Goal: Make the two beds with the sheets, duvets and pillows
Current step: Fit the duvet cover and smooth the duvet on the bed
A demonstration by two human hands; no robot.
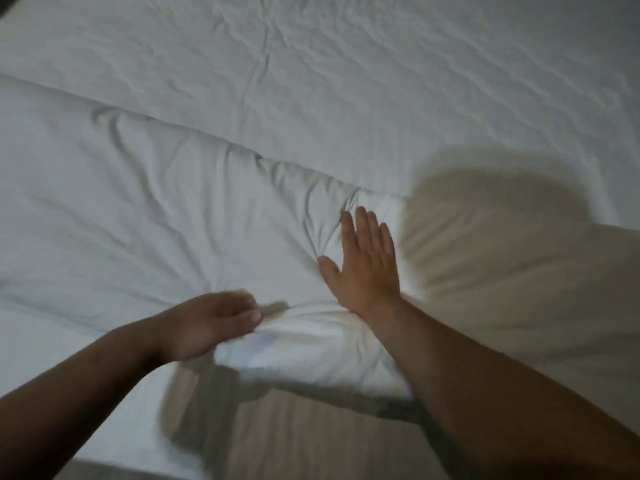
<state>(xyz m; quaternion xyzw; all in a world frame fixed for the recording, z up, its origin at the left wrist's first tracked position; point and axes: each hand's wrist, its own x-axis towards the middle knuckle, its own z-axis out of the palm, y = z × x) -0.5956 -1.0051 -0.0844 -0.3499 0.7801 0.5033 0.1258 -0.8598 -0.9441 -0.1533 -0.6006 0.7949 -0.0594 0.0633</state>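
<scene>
A white duvet (138, 209) lies puffy and creased across the near half of the bed, its folded top edge running diagonally from upper left to centre. Beyond it stretches the wrinkled white sheet (346, 81). My right hand (363, 265) presses flat on the duvet with straight fingers, near that folded edge. My left hand (211, 323) is blurred, its fingers curled, and it grips a bunch of the duvet's near edge, where the cloth gathers into creases.
A shadow of my head and shoulders falls on the bedding at the right (502, 237). Wooden floor (294, 445) shows below the bed's near edge at the bottom centre. A dark object sits at the top left corner (7, 5).
</scene>
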